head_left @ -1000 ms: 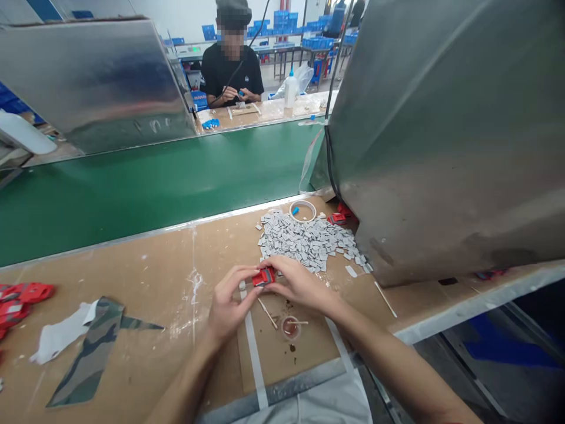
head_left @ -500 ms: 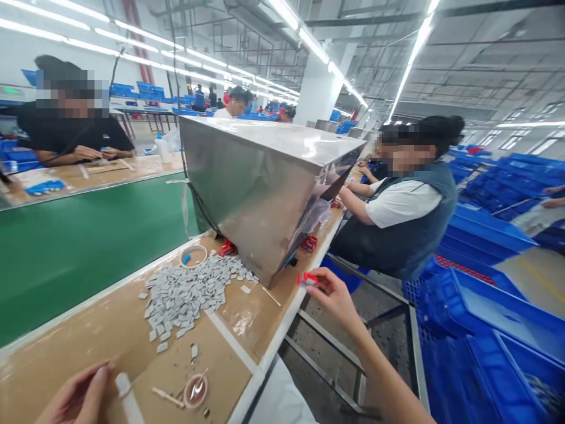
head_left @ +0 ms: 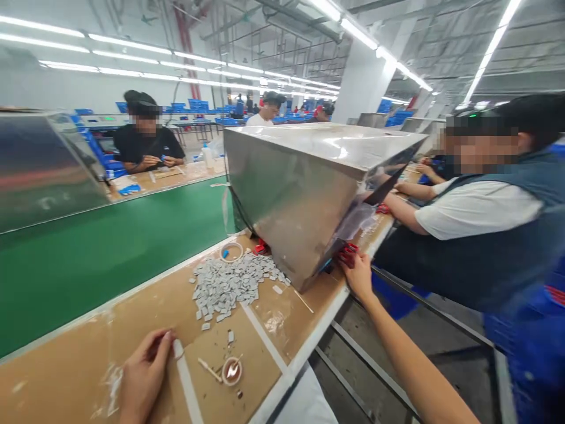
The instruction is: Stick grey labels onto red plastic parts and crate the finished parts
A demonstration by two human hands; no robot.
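My right hand [head_left: 358,275] reaches to the table's right edge beside the metal hood, its fingers closed at red parts [head_left: 348,253]; which piece they grip is hard to separate. My left hand [head_left: 148,374] rests low over the brown tabletop [head_left: 145,312], thumb and fingertips pressed together near a white strip [head_left: 188,377]; anything between them is hidden. Between the hands lie a heap of small grey pieces [head_left: 229,282], a small cup of reddish liquid [head_left: 232,371] with a stick in it, and a white stick [head_left: 209,370].
A large metal hood [head_left: 291,188] stands on the table. Beyond the tabletop runs a green belt [head_left: 110,253]. A person in a dark vest [head_left: 468,253] sits close on the right; another person [head_left: 148,138] works across the belt. A round lid [head_left: 232,252] lies behind the heap.
My right hand has moved forward with the red piece to the red parts beside the hood. The view has turned left. My left hand remains pinched near the white strip.
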